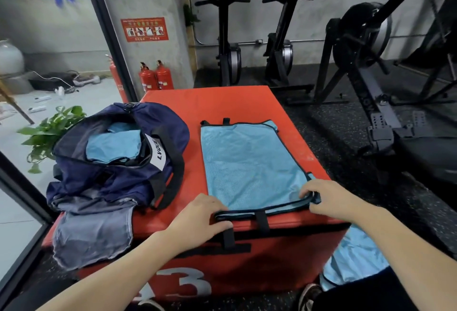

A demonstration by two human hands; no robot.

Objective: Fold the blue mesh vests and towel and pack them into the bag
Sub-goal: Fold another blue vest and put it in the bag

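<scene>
Two hands work the near hem of the blue mesh vest (252, 167), lying flat beyond the fingers on the red plyo box (222, 102): left hand (200, 214) and right hand (331, 199) each pinch a corner. Thin, limp mesh likely weighs little and slides easily, so the black-bound edge seems the surest grip; the navy bag (118, 157) gapes left of the left fingers.

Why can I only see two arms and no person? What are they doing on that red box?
The camera sits on the person's head and looks down, so you see only their arms. The left hand and right hand grip the near corners of a blue vest spread flat on the red box, ready to fold it. Beside it sits an open dark bag with blue cloth already inside. A grey cloth hangs over the box's edge. More blue cloth lies lower down on the right. Gym machines stand behind.
</scene>
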